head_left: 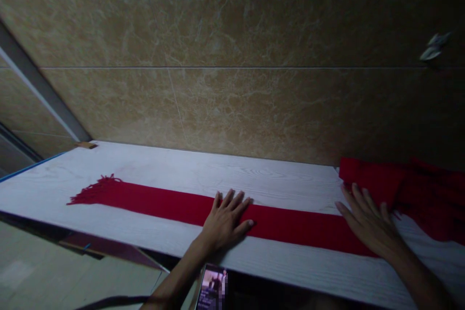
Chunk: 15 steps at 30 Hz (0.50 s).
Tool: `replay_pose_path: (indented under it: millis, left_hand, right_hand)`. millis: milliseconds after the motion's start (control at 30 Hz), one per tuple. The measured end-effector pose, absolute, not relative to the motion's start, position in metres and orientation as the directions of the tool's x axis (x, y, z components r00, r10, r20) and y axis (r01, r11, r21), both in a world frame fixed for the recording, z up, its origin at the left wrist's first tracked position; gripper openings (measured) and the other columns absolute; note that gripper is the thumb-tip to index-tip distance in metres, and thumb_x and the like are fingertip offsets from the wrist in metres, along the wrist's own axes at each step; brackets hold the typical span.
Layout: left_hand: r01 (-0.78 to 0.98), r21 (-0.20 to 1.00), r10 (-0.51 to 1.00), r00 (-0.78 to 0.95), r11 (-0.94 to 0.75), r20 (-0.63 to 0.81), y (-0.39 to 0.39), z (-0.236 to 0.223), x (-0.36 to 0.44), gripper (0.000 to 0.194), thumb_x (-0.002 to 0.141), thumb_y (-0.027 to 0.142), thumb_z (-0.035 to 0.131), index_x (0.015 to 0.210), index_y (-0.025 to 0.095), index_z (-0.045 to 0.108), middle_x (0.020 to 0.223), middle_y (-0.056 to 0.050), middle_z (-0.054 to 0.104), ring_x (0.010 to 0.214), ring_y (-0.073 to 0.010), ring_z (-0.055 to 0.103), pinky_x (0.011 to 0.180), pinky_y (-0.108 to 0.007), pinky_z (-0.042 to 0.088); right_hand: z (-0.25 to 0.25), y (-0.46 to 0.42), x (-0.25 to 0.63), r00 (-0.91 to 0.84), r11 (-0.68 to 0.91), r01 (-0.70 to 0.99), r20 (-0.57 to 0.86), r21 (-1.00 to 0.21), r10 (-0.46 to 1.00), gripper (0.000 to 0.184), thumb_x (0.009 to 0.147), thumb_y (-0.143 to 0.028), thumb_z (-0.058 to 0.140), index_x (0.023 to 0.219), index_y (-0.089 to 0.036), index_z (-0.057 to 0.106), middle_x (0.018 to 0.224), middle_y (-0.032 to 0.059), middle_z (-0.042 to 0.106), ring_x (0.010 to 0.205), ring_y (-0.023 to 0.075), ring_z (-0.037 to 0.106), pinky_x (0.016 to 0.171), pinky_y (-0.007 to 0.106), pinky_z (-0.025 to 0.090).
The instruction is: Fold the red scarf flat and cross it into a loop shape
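A long red scarf (pixel 163 203) lies flat across the white wood-grain table (pixel 174 162), its fringed end spread at the left. My left hand (pixel 227 218) rests palm down on the middle of the scarf with its fingers apart. Farther right, my right hand (pixel 366 218) lies over the scarf's right part, fingers stretched out and spread, covering some of the cloth. Just beyond my right hand is a heap of red cloth (pixel 410 184) at the right end of the table.
Behind the table stands a brown marble-patterned wall (pixel 254 106). A small brown block (pixel 86 145) sits at the table's back left corner. At the front edge, below my left forearm, a phone (pixel 211 286) shows a lit screen. Pale floor (pixel 29 261) appears at lower left.
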<state>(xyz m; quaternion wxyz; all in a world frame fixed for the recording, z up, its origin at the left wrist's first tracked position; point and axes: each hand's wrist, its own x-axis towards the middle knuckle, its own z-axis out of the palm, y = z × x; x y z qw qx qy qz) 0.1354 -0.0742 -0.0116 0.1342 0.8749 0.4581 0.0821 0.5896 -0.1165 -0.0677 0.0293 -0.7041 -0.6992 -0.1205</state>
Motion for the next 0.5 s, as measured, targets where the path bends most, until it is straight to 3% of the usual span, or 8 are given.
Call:
replay_pose_path:
  millis: [100, 200, 367, 500]
  left_hand:
    - [0.779, 0.306, 0.822, 0.569, -0.547, 0.022, -0.075, -0.011, 0.135, 0.07, 0.1, 0.072, 0.03, 0.16, 0.035, 0.035, 0.169, -0.003, 0.029, 0.159, -0.0361, 0.017, 0.126, -0.071, 0.012]
    - [0.784, 0.306, 0.825, 0.565, -0.541, 0.01, -0.075, -0.01, 0.135, 0.071, 0.1, 0.072, 0.031, 0.161, 0.036, 0.034, 0.169, -0.003, 0.028, 0.159, -0.0356, 0.016, 0.126, -0.07, 0.012]
    - [0.788, 0.31, 0.827, 0.562, -0.532, -0.008, -0.075, -0.008, 0.136, 0.073, 0.1, 0.073, 0.029, 0.161, 0.035, 0.033, 0.17, -0.003, 0.027, 0.16, -0.0354, 0.014, 0.126, -0.07, 0.009]
    - [0.785, 0.312, 0.826, 0.563, -0.534, -0.004, -0.074, -0.011, 0.135, 0.073, 0.1, 0.074, 0.028, 0.161, 0.034, 0.033, 0.17, -0.003, 0.026, 0.16, -0.0354, 0.014, 0.127, -0.069, 0.009]
  right_hand:
    - [-0.073, -0.112, 0.588, 0.014, -0.034, 0.993, 0.162, 0.116, 0.987, 0.059, 0.097, -0.034, 0.026, 0.143, -0.025, 0.062, 0.166, 0.0118, 0.037, 0.156, 0.0413, 0.02, 0.115, 0.079, 0.021]
    - [-0.073, -0.11, 0.584, 0.013, -0.031, 0.995, 0.182, 0.099, 0.983, 0.059, 0.098, -0.037, 0.025, 0.146, -0.026, 0.059, 0.17, 0.0088, 0.03, 0.159, 0.0391, 0.011, 0.116, 0.078, 0.016]
    - [-0.062, -0.103, 0.569, 0.156, -0.156, 0.988, 0.136, -0.009, 0.978, 0.066, 0.1, -0.045, 0.017, 0.153, -0.024, 0.05, 0.168, 0.0123, 0.032, 0.157, 0.0401, 0.019, 0.114, 0.078, 0.023]
    - [-0.049, -0.101, 0.56, 0.26, -0.254, 0.966, 0.166, -0.054, 0.951, 0.071, 0.101, -0.049, 0.012, 0.162, -0.019, 0.035, 0.172, 0.0146, 0.022, 0.158, 0.0391, 0.017, 0.114, 0.077, 0.025]
